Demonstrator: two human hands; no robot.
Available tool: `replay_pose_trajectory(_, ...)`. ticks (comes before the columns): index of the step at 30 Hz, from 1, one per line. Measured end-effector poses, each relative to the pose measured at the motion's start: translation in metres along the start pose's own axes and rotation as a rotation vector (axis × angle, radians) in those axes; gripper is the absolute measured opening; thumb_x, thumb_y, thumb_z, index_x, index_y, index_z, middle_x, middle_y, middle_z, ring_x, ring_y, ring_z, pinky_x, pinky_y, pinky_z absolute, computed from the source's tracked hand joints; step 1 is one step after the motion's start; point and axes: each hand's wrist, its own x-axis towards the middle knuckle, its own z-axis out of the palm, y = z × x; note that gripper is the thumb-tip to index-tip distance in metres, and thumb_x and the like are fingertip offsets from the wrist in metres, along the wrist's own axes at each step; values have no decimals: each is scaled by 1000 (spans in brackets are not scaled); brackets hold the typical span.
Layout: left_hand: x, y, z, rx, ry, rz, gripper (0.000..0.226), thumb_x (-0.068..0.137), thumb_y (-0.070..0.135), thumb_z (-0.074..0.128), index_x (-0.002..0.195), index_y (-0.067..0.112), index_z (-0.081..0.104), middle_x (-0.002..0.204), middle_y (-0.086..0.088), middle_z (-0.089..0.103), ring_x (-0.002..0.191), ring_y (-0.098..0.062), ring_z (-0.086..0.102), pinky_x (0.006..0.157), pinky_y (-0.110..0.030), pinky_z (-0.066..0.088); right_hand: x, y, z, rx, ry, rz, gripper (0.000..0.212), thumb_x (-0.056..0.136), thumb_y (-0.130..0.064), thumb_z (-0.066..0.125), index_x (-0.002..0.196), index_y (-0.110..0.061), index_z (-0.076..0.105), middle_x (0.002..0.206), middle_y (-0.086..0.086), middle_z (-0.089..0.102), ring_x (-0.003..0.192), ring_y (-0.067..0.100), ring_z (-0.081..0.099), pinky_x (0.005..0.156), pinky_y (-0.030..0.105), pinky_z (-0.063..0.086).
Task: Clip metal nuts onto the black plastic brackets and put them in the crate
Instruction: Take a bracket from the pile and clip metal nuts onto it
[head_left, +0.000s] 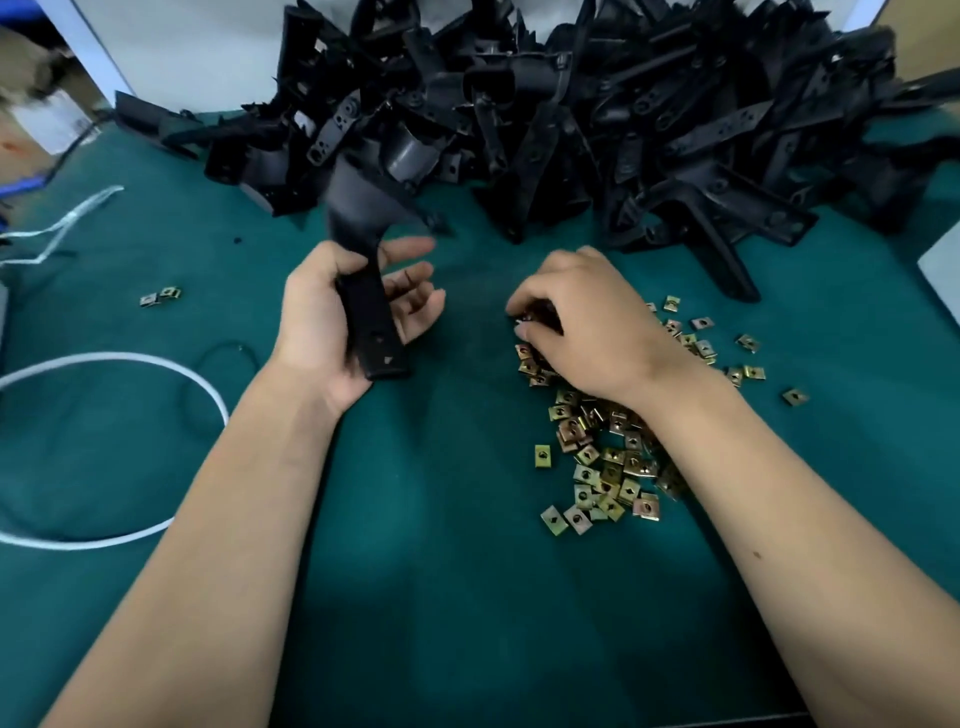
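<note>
Green felt (457, 597) is spread over the whole work surface, and a white wall is seen behind it at the far edge. A large heap of black plastic brackets (597, 119) is piled along the far side of the felt, from left of centre to the right edge. One bracket (370, 306) is held in the left hand (332, 317), just left of centre; it is blurred at its far end. The thumb is laid across its left side while the fingers are stretched out loosely behind it to the right, so the bracket is clasped between thumb and palm, with its near end lying at the heel of the hand.

A loose pile of brass-coloured metal nuts (608, 462) is scattered on the felt right of centre, with some lying singly further right. The right hand (582, 322) is placed palm-down over the far end of that pile, its fingers curled downward; at least one nut appears to be pinched at the fingertips, though the grip is mostly hidden under the hand. Two stray nuts (160, 297) are seen well apart from the pile, at the left. A white cable (156, 366) is looped on the felt at the near left, and a white strap (78, 213) lies further back on that side.
</note>
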Motion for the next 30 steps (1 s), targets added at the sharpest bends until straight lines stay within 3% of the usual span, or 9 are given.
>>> replay_pose_trajectory(3, -1, -2, 1, -26, -26, 0, 35, 96, 6, 33, 113, -7, 60, 102, -22, 60, 89, -31, 65, 82, -43, 61, -1, 0, -2, 114, 35, 21, 10, 90, -19, 78, 97, -26, 76, 89, -15, 63, 91, 6, 58, 92, 39, 52)
replay_pose_trajectory(6, -1, -6, 0, 122, -114, 36, 43, 90, -14, 33, 122, 3, 56, 105, -19, 60, 92, -31, 69, 84, -42, 60, -2, 3, -1, 70, 43, 29, 8, 92, -24, 76, 95, -26, 70, 94, -12, 64, 101, 15, 52, 94, 45, 48)
replay_pose_trajectory(9, 0, -5, -2, 200, -186, 85, 59, 94, -12, 40, 142, 19, 53, 122, -12, 60, 108, -32, 70, 69, -30, 60, -2, 5, 2, 62, 142, 5, 6, 95, -23, 71, 98, -20, 67, 96, -8, 65, 100, 19, 53, 91, 45, 47)
replay_pose_trajectory(12, 1, -6, -4, 183, -236, 101, 66, 100, 0, 46, 152, 40, 43, 139, -5, 50, 121, -38, 66, 55, -23, 58, -3, 2, 1, 392, 338, 33, 4, 97, -15, 69, 96, -14, 66, 84, -5, 69, 82, 13, 65, 77, 34, 54)
replay_pose_trajectory(18, -1, -8, -3, 265, -338, 40, 49, 106, 4, 35, 144, 26, 56, 128, -16, 68, 118, -37, 67, 95, -45, 57, -4, 0, 6, 823, 379, 144, 17, 100, -21, 64, 90, -13, 75, 65, -1, 69, 56, 8, 59, 53, 21, 47)
replay_pose_trajectory(21, -3, -7, -2, 291, -355, 28, 55, 101, -5, 37, 141, 27, 56, 113, -19, 72, 109, -34, 71, 88, -38, 60, -5, 1, 7, 910, 336, 197, 26, 103, -27, 63, 84, -10, 72, 61, 1, 68, 50, 11, 56, 46, 21, 44)
replay_pose_trajectory(23, -4, -5, -2, 304, -373, 17, 63, 99, -10, 37, 142, 32, 56, 111, -18, 72, 105, -34, 72, 81, -31, 61, -5, 2, 7, 932, 330, 212, 28, 102, -28, 64, 83, -9, 71, 61, 3, 68, 50, 12, 56, 46, 22, 44)
replay_pose_trajectory(26, -6, -4, 0, 312, -412, 11, 74, 99, -15, 33, 148, 37, 51, 119, -21, 70, 109, -36, 71, 84, -32, 60, -6, 2, 6, 923, 307, 186, 9, 98, -14, 68, 94, -13, 76, 72, 4, 73, 61, 12, 63, 57, 22, 52)
replay_pose_trajectory(30, -7, -2, 0, 271, -444, 13, 79, 97, -17, 31, 153, 37, 44, 121, -23, 66, 106, -35, 70, 89, -34, 59, -6, 1, 4, 848, 283, 188, 16, 93, -4, 71, 103, -16, 77, 80, 1, 75, 67, 11, 67, 64, 24, 55)
